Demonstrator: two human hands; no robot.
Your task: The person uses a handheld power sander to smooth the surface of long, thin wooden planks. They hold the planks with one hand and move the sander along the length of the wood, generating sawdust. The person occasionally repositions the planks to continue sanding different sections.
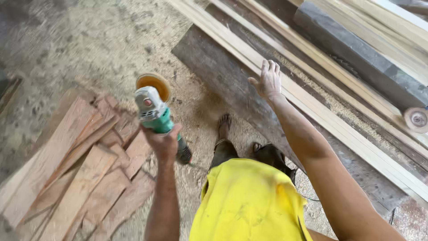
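My left hand (162, 142) grips a green and grey angle grinder (157, 112) by its body. Its orange sanding disc (154, 83) points away from me, over the sawdust floor. My right hand (269, 81) is stretched out with fingers apart, reaching over the long pale wooden planks (312, 105) that lie on a dark workbench (223, 76). It hovers at the near edge of the planks and holds nothing. I wear a yellow shirt, and my foot shows below on the floor.
A pile of reddish wood offcuts (84, 169) lies on the floor at the left. A second grinder disc (417, 119) sits at the right edge. A dark beam (356, 49) and more planks lie behind. Sawdust covers the floor.
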